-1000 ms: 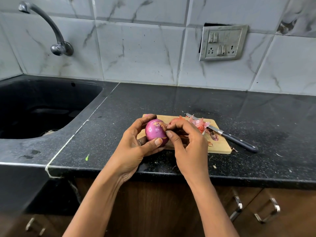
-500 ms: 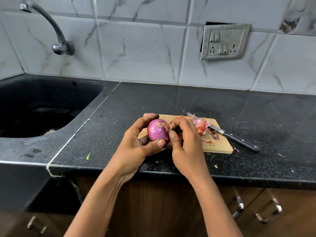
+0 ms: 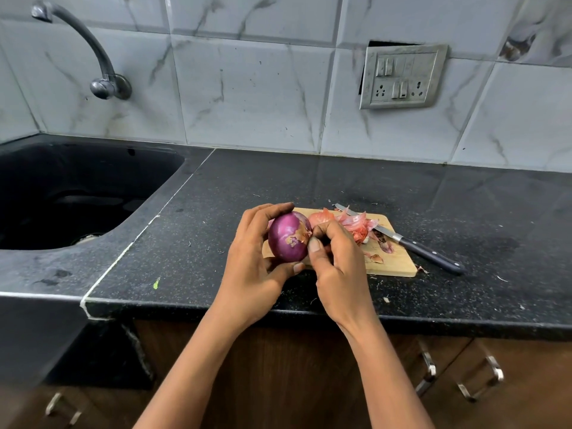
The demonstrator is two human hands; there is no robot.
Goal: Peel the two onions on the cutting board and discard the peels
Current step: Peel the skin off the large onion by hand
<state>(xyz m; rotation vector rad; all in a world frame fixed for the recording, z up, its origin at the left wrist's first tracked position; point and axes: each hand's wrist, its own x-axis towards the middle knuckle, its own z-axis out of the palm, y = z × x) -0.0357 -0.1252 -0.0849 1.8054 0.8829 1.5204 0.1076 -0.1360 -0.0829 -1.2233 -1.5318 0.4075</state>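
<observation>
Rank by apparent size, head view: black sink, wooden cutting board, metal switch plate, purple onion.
1. Black sink basin
2. Rectangular wooden cutting board, partly covered
3. Grey metal switch plate (farther off)
4. Round purple onion

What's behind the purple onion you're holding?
A second onion, in papery skin, on the cutting board, loose peels beside it. Its lower part and the board's left end are hidden by the held onion and right hand.
</observation>
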